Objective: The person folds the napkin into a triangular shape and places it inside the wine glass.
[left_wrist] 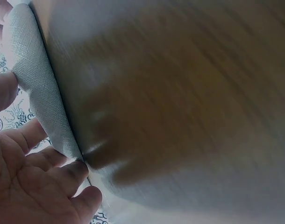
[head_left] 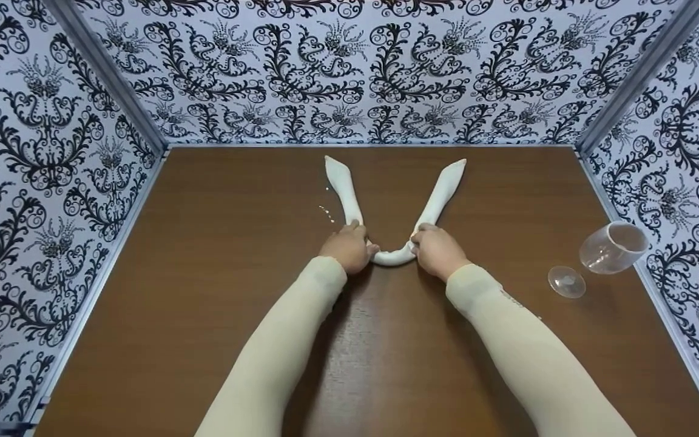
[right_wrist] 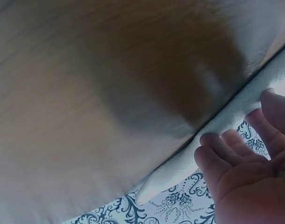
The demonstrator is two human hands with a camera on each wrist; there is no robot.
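A white cloth napkin (head_left: pixel 393 258), rolled into a long strip, lies bent in a U on the table. Its two pointed ends aim toward the back wall. My left hand (head_left: pixel 349 247) grips the roll at the left side of the bend, and my right hand (head_left: pixel 439 250) pinches it at the right side. In the left wrist view the woven roll (left_wrist: pixel 37 70) passes between the thumb and fingers of the left hand (left_wrist: pixel 39 186). Over in the right wrist view, the right hand (right_wrist: pixel 254 182) has thumb and fingertips on the roll (right_wrist: pixel 173 175), whose tapered tip shows.
A clear stemmed wine glass (head_left: pixel 613 247) stands on the right side of the brown wooden table (head_left: pixel 216 303). Small white marks (head_left: pixel 326 212) show on the wood left of the napkin. Patterned walls (head_left: pixel 349 67) close off the back and both sides.
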